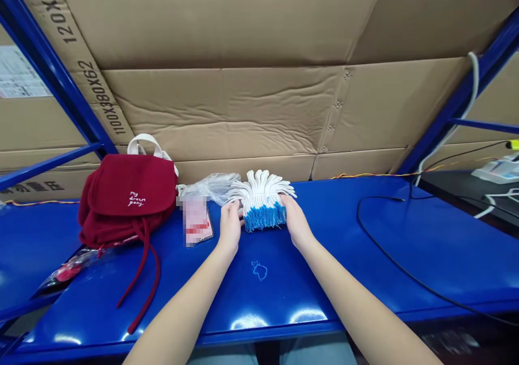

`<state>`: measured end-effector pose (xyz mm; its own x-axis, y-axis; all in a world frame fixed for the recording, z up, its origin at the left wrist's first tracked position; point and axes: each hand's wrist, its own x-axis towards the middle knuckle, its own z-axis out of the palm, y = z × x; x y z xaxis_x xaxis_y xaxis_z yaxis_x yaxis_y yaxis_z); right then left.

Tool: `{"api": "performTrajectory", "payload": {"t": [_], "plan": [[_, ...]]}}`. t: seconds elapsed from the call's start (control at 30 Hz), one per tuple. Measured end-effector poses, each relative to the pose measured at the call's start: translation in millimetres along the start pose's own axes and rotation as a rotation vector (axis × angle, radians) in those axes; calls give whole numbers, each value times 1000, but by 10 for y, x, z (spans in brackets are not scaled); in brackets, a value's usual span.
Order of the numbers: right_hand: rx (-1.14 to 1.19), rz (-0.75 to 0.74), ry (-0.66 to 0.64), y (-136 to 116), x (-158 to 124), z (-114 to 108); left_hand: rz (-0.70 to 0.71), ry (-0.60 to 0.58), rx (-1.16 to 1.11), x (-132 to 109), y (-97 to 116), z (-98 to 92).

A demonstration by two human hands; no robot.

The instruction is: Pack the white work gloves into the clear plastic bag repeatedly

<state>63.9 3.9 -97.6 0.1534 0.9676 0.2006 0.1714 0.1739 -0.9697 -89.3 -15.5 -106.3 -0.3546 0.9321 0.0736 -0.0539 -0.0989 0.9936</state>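
A thick bundle of white knitted work gloves point(263, 197) with blue cuffs sits on the blue shelf top, its fingers fanned toward the back and its cuffs toward me. My left hand point(231, 224) grips the bundle's left side, thumb on top. On the right side, my right hand point(297, 221) presses against the bundle with its fingers mostly hidden behind it. Just in front of the gloves, a loose loop of blue thread point(259, 270) lies on the surface. Behind my left hand is a crumpled clear plastic bag point(214, 186).
A red backpack point(130, 192) with hanging straps stands at the left. Beside it lies a phone point(198, 221), partly blurred. A black cable point(381, 251) curves across the right side. Cardboard point(227, 105) lines the back, between blue metal posts point(458, 100).
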Motion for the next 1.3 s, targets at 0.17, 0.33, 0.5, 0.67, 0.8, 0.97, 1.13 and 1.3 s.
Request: {"api": "performTrajectory", "payload": {"t": [0.17,0.33,0.5,0.67,0.8,0.97,1.13,1.3], "plan": [[-180,-162,-135,-123,-200,4,51,-186,111,26,-4,-15],[-238,-241,8,-162,-222,-69,192,-285,200,43,78,-80],[-274,-204,-21,-168,-71,-219,109,-381,210,111,74,-67],[-324,-137,-104,-210,-56,-308,239,-302,420,134,107,-67],[-356,-163,-209,-173,-100,-256,383,-355,711,77,288,-44],[-401,-264,-593,-278,-152,-358,404,-424,911,51,464,51],[-932,-510,-567,-565,-232,-470,483,-560,989,148,489,66],[-1163,-860,-495,-605,-71,-375,620,-735,1067,110,563,100]]}}
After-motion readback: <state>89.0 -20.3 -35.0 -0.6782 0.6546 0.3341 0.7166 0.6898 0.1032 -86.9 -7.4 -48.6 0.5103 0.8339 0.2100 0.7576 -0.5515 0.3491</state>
